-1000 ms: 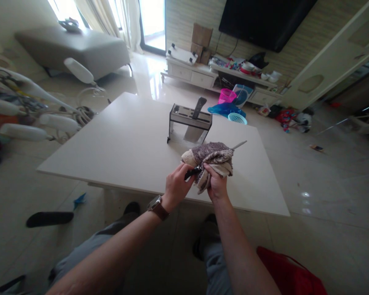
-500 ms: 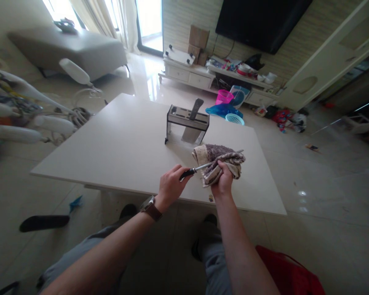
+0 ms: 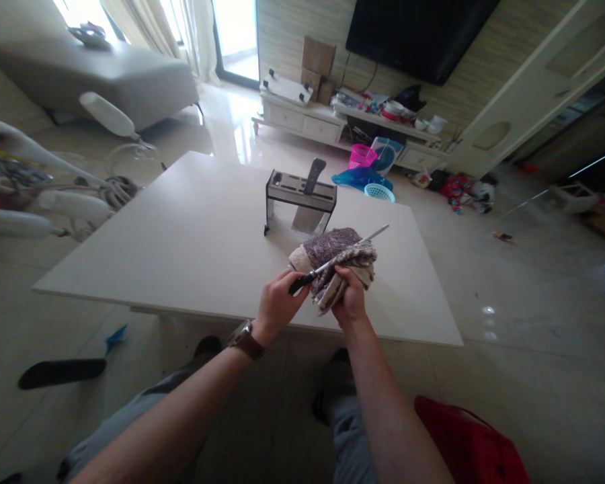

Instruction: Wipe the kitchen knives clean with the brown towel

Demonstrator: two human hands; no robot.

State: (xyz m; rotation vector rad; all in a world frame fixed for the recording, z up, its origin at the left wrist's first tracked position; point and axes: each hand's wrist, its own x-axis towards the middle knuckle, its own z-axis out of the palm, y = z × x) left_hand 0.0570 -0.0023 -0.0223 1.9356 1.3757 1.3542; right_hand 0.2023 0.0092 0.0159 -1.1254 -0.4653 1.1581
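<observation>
My left hand (image 3: 278, 302), with a watch on its wrist, is closed on the black handle of a thin metal rod (image 3: 376, 233) that looks like a sharpening steel. The rod slants up to the right across a brown and beige cloth (image 3: 333, 247). My right hand (image 3: 351, 296) grips the bunched cloth from below, thumb on top near the rod. Behind the cloth, a knife block (image 3: 297, 189) stands on the white table (image 3: 181, 235). One knife with a dark handle (image 3: 315, 176) sits upright in it.
White lamp-like shapes and cables (image 3: 115, 191) lie left of the table. Beyond it are a pink basket (image 3: 361, 156), a light blue basket (image 3: 380, 193) and a low white cabinet (image 3: 302, 124). A red bag (image 3: 468, 437) is on the floor at lower right.
The cloth and my right hand have moved left along the rod, nearer the handle. More of the rod's far end now shows past the cloth. The view has shifted slightly.
</observation>
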